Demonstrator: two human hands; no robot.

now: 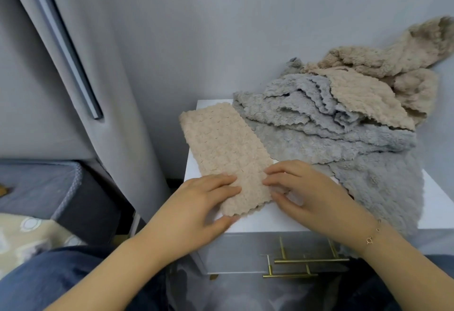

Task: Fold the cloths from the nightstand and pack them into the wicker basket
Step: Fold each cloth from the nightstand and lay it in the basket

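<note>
A beige fluffy cloth (221, 146), folded into a long strip, lies on the white nightstand top (260, 222), running from its back left toward the front. My left hand (201, 202) pinches the strip's near end from the left, thumb under the edge. My right hand (304, 190) holds the same end from the right, fingers on the cloth's edge. A heap of grey cloths (319, 133) and beige cloths (383, 84) covers the right part of the nightstand. No wicker basket is in view.
The nightstand's grey drawer front has brass bar handles (309, 260). A grey curtain (61, 52) hangs at the left against the wall. A bed with a blue mattress edge (41, 187) and patterned cover (27, 234) lies at lower left. My knees in jeans fill the bottom.
</note>
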